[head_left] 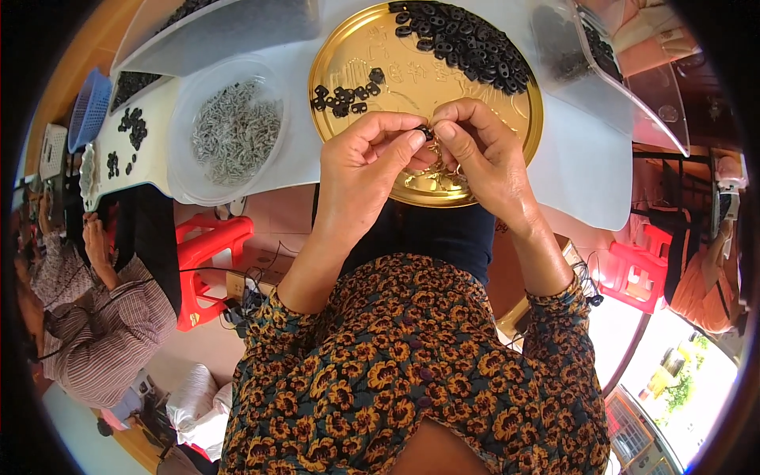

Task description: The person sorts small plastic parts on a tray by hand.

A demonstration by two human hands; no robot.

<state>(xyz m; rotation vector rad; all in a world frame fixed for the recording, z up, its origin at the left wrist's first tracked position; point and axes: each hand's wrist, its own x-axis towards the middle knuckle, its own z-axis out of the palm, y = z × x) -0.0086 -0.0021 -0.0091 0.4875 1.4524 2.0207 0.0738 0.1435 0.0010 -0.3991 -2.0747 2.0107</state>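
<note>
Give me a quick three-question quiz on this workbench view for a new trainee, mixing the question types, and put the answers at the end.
1. True or false: the round bowl of silvery parts stands to the left of the gold tray.

2. Where on the tray does the larger heap of black pieces lie?
A) along the near-left rim
B) along the far-right rim
C) in the very middle

3. Fill in the colour: the left hand holds a small piece that is ____.

Key: 1 true; 2 B; 3 black.
</note>
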